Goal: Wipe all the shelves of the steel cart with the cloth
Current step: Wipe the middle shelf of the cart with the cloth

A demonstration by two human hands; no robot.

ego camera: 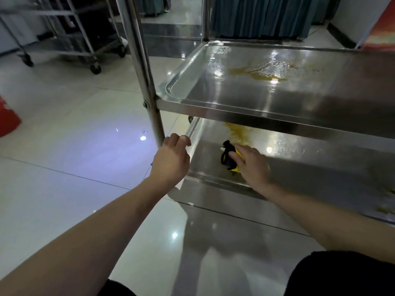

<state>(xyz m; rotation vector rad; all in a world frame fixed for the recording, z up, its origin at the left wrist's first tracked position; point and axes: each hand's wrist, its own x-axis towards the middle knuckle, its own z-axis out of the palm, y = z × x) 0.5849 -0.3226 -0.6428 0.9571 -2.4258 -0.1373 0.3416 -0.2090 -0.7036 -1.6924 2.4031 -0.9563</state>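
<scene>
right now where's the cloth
The cloth lies on the cart's bottom shelf near its left end, under the right hand, just below a yellow smear.

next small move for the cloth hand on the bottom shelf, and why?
Probably push the cloth forward into the yellow smear just beyond it. The right hand already presses the cloth on the lower shelf, and the left hand steadies the cart at the post.

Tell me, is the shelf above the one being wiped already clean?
No, the upper shelf still carries a yellowish spill, while the right hand presses the cloth on the lower shelf.
</scene>
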